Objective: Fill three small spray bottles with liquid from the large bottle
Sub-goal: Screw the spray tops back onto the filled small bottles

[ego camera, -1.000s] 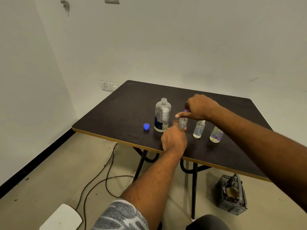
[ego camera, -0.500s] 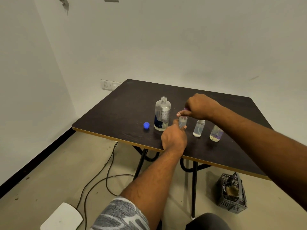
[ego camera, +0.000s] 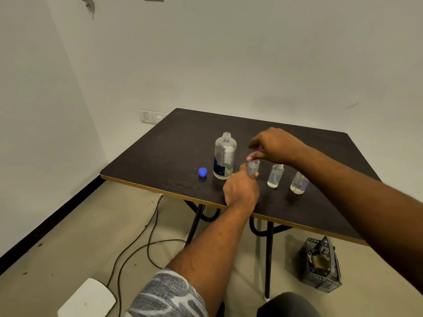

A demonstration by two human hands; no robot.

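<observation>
Left hand (ego camera: 241, 191): thumb and fingers curled round the body of the first small spray bottle (ego camera: 253, 168), which stands upright on the table (ego camera: 183, 138).
Right hand (ego camera: 275, 145): above that bottle's neck, fingertips pinched on a purple top (ego camera: 256, 149); motion blur hides whether the top touches the neck.
Large bottle (ego camera: 225, 156): upright just left of the held bottle, neck uncovered, clear liquid low inside.
Blue cap (ego camera: 202, 172): lies on the table just left of the large bottle.
Second small spray bottle (ego camera: 275, 176): upright to the right of the held one, white top on.
Third small spray bottle (ego camera: 298, 185): farthest right, its top hidden by the right forearm.
Floor: a dark basket (ego camera: 321, 264) under the table's right side, cables (ego camera: 146, 236) trailing to the left.
</observation>
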